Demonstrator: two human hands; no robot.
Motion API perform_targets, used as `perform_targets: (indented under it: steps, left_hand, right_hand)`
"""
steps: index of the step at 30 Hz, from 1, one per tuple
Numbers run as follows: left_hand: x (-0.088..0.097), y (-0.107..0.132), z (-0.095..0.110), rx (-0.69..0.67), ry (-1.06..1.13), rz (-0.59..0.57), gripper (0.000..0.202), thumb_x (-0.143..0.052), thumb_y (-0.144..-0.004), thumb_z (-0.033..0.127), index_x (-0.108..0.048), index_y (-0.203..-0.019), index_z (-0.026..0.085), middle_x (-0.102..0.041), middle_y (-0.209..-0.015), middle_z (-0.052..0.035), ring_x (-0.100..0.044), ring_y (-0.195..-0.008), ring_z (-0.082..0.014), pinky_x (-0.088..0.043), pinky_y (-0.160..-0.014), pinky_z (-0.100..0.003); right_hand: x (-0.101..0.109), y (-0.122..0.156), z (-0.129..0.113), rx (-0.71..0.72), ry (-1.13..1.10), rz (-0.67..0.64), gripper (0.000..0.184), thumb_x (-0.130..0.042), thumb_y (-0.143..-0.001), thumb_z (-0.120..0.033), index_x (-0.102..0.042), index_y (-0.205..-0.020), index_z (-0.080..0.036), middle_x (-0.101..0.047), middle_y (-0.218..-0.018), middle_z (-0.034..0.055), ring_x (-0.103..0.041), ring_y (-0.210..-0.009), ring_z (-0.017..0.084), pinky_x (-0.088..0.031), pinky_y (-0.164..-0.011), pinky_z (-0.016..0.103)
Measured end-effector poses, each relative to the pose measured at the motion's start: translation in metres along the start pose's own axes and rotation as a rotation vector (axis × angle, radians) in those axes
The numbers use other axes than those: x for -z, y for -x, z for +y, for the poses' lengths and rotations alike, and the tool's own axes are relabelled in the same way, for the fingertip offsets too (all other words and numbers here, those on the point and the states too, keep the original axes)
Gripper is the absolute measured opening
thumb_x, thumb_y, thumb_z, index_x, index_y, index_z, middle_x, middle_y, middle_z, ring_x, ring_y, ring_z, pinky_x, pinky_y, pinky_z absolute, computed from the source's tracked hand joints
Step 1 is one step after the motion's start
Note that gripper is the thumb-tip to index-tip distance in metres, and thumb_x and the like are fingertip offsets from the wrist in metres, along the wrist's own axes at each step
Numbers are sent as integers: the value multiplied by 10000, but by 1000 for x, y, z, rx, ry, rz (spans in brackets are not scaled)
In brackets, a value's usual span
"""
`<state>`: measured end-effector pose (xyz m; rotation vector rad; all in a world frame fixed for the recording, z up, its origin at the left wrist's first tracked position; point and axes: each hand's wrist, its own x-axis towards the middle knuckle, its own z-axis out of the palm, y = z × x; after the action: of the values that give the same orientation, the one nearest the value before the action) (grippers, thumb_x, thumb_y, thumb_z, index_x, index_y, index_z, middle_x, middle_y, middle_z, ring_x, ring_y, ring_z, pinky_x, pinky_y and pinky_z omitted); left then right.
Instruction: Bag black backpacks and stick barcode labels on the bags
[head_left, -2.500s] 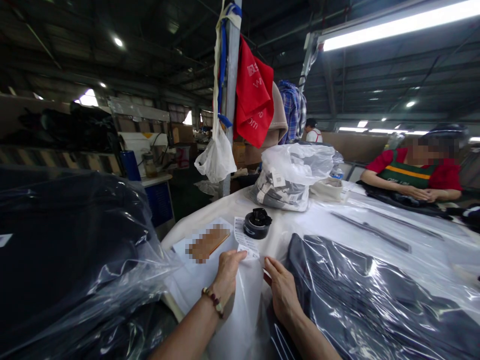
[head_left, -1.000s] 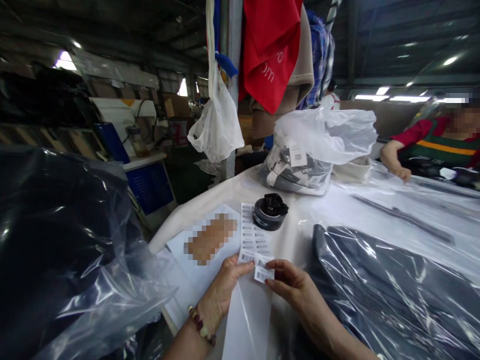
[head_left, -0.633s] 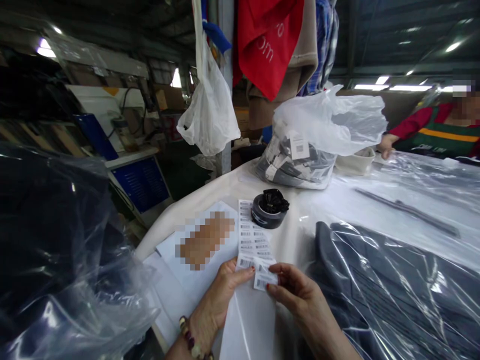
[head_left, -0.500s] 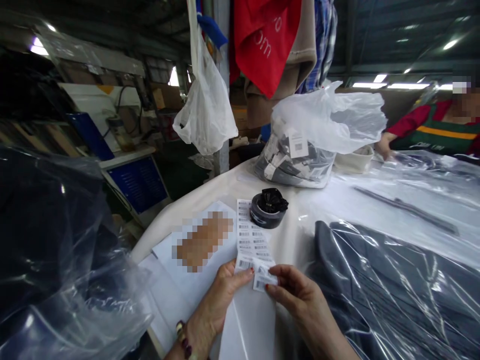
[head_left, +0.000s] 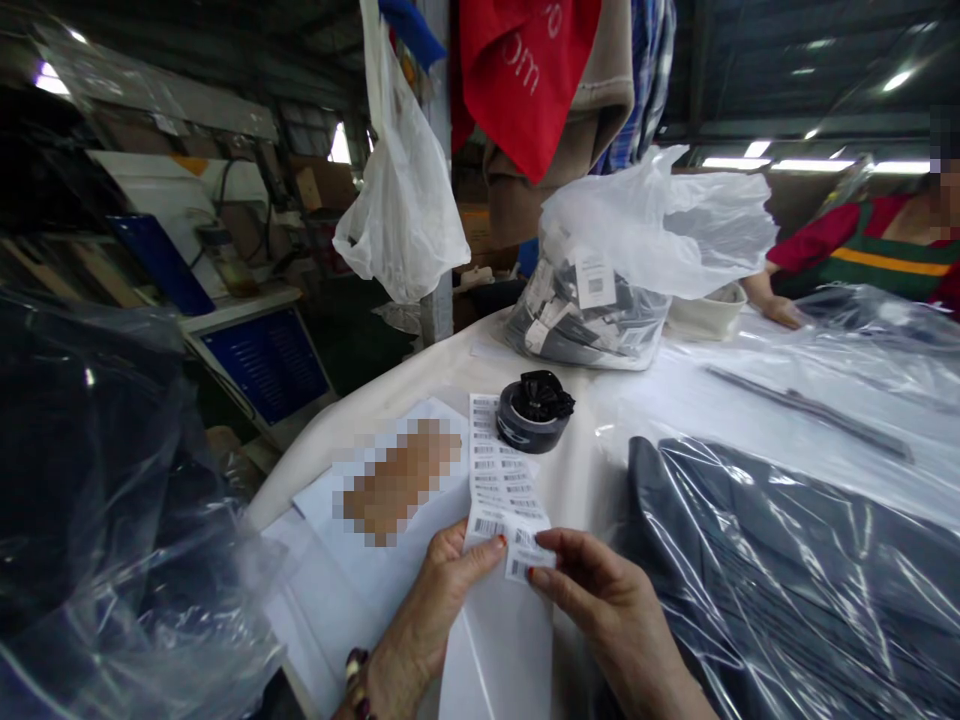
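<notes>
Print too small to read | left hand point(head_left: 442, 592) grip pinches label sheet point(head_left: 496, 478) | right hand point(head_left: 604, 605) grip pinches one sticker point(head_left: 525, 564)

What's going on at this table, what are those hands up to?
A person's left hand pinches the lower edge of a long white sheet of barcode stickers, while the right hand grips one small white barcode sticker at its bottom corner. A black round roll sits by the sheet's far end on the white table, and a dark garment in clear plastic lies to the right.
</notes>
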<state>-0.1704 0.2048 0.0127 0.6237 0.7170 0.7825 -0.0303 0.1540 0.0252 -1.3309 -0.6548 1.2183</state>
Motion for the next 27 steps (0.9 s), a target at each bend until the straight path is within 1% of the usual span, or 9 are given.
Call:
perform_targets:
  steps: [3,6,9,11,15,21,27]
  left_hand:
    - [-2,1,2,9,14,11,421,-812,-586,315,-697,-931,103,-704,-806,-123,-661,-787,-287,-511,-729,-351]
    - [-5,3,3,17,39,14,415,-815,-581,301,-700,-928,104,-704,-791,-119,-661,-787,-288,-507,-759,-366]
    - [-8,3,4,34,53,16,404,-820,-571,295,-706,-912,111,-704,-773,-113,-663,-781,-288,-503,-775,-376]
    - [-8,3,4,44,55,17,404,-826,-560,295,-709,-900,111,-703,-766,-115,-663,-777,-292,-503,-775,-382]
    - [-8,3,4,55,47,16,409,-826,-559,299,-710,-903,111,-703,-775,-121,-662,-777,-293,-503,-784,-392]
    - [-8,2,2,42,44,-2,427,-830,-545,318,-711,-897,107,-703,-788,-127,-661,-784,-300,-505,-793,-400]
    - [-5,1,4,48,27,-65,383,-806,-611,301,-708,-928,110,-708,-804,-115,-666,-771,-258,-506,-805,-372]
  right_hand:
    - [1,-1,3,-11,0,-1,391,-851,-427,-390,-715,-730,-184,-687,-692,36,-611,-645,166,-500,-622,262]
    - [3,-2,7,-5,14,20,374,-849,-432,-402,-719,-706,-185,-690,-675,41,-610,-624,161,-494,-600,250]
    - [4,-3,10,9,46,21,373,-843,-445,-426,-718,-704,-188,-699,-689,49,-624,-636,178,-500,-608,262]
    - [6,-3,12,24,99,17,365,-826,-481,-447,-719,-716,-190,-706,-717,56,-634,-664,193,-503,-631,277]
    - [10,-1,15,78,232,19,339,-779,-555,-482,-723,-733,-199,-705,-745,55,-630,-698,204,-491,-660,287]
    - [12,-2,15,146,316,24,304,-733,-619,-494,-714,-728,-210,-691,-747,47,-619,-719,204,-482,-674,283]
    - [13,0,16,300,418,-2,229,-658,-742,-441,-687,-744,-214,-664,-737,27,-607,-708,175,-469,-646,249]
